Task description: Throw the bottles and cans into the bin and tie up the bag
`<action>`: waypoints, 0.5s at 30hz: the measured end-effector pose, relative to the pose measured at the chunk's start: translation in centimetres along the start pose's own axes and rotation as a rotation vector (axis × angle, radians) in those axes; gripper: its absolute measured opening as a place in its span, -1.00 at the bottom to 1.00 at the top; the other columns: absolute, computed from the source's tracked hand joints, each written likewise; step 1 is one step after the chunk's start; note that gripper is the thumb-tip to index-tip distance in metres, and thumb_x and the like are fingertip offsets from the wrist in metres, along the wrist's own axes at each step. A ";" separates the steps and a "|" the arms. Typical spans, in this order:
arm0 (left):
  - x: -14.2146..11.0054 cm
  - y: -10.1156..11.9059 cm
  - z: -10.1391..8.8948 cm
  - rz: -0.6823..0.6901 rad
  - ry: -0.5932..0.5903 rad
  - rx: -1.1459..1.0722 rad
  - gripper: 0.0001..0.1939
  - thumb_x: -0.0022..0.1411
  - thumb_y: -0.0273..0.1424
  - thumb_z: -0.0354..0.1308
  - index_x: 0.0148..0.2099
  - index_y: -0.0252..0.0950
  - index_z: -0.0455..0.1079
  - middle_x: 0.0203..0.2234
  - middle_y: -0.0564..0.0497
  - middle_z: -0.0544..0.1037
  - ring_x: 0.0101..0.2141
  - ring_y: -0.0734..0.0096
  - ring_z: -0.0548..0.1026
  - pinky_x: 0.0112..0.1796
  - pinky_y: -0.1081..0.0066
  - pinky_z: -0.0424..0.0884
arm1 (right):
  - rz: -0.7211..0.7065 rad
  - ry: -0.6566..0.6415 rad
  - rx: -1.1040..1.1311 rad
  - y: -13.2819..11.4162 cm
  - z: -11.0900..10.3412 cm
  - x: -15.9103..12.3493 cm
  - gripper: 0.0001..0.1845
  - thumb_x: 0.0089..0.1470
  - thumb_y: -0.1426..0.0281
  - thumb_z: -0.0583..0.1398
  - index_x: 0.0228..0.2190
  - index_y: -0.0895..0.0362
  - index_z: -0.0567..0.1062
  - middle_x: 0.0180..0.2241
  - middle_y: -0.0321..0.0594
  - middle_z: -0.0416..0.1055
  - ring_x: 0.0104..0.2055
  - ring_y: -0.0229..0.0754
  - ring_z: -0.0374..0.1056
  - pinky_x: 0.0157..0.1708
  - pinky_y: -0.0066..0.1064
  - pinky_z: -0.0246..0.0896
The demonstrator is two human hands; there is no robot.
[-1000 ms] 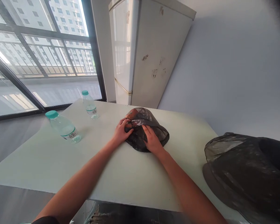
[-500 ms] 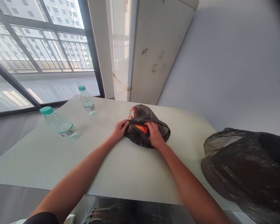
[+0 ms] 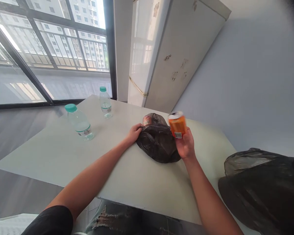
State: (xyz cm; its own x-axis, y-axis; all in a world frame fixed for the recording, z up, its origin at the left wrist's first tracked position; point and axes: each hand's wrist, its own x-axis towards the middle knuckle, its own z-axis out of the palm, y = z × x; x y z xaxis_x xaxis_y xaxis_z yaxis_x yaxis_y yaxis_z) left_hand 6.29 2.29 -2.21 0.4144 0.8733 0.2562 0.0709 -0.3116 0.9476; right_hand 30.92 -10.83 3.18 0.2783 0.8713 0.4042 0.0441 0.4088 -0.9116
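Head view: clamps right fingers (image 3: 187,134) around orange can (image 3: 177,124), left fingers (image 3: 138,127) on edge of black bag (image 3: 158,147) on table (image 3: 129,179).

A bag (image 3: 159,145) lies mid-surface (image 3: 139,182). Taking it as the clock's centre, the left hand (image 3: 134,134) touches its edge near nine. The right hand (image 3: 187,145), around three, holds a can (image 3: 178,125) at two. Two bottles (image 3: 80,124) stand toward ten, one behind the other. A refrigerator (image 3: 183,62) stands beyond the surface at twelve; a second bag (image 3: 267,186) sits at four.
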 end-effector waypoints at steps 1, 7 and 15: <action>-0.1 0.2 0.1 0.013 -0.037 -0.012 -0.81 0.18 -0.36 0.00 -0.29 -0.26 0.43 -0.39 0.02 0.55 -0.28 0.28 0.49 -0.18 0.33 0.45 | 0.024 -0.031 0.006 0.0 0.1 -0.1 -0.29 0.15 -0.19 0.25 0.13 -0.02 0.35 0.14 -0.01 0.45 0.13 0.13 0.49 0.10 0.04 0.47; -1.1 1.0 0.6 0.211 -0.378 0.150 -0.82 0.13 -0.44 0.11 -0.25 -0.28 0.52 -0.43 0.03 0.58 -0.37 0.32 0.48 -0.16 0.34 0.45 | 0.090 -0.144 0.049 -1.0 1.9 -1.0 -0.20 -0.01 -0.16 0.38 0.15 -0.02 0.45 0.14 0.01 0.49 0.19 0.24 0.47 0.14 0.17 0.46; -1.2 -1.1 1.9 0.309 -0.201 0.143 -0.59 0.38 -0.37 0.13 0.22 -0.25 0.49 0.16 -0.11 0.61 0.15 0.15 0.57 0.18 0.23 0.47 | 0.126 -0.306 -0.097 -1.8 11.0 0.4 -0.37 -0.03 0.20 0.51 0.05 0.04 0.52 0.03 -0.06 0.59 0.08 0.11 0.54 0.12 -0.01 0.50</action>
State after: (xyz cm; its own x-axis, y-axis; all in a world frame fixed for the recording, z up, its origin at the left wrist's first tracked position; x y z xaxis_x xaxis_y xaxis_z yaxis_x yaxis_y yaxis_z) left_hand 7.41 0.89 -3.89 0.6044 0.6439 0.4692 0.0347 -0.6096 0.7919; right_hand 20.38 -8.22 5.79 -0.0125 0.9603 0.2787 0.1230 0.2781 -0.9527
